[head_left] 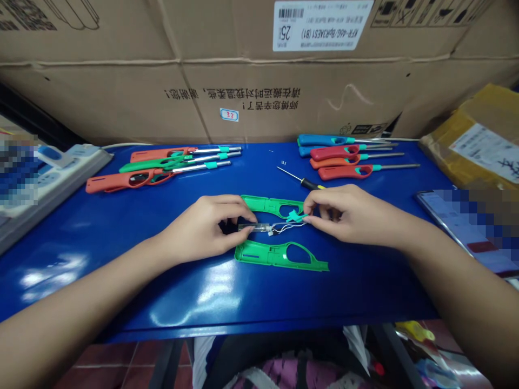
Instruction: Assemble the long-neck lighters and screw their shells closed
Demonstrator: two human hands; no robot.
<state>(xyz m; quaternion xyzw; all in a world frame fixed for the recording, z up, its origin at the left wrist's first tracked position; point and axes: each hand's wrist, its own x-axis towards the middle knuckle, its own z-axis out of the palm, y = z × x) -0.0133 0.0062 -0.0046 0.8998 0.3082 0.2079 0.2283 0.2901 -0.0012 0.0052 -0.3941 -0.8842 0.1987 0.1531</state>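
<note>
A Two-Handed Hold

Nearest us on the table point(357, 294) lies the near green shell half point(275, 258), inner side up, presumably to show its slots. Beyond it, fingers of the left hand point(214, 224) pinch the clear tube point(260, 228); those of the right hand point(344, 213) pinch the teal piece point(295, 216), probably keeping the white wires point(288, 226) orderly. Behind rest the far green shell half point(265, 205) and, conveniently close, the screwdriver point(310, 184).

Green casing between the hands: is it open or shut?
Open: its near half and far half lie apart on the blue table, with a clear part between them.
</note>
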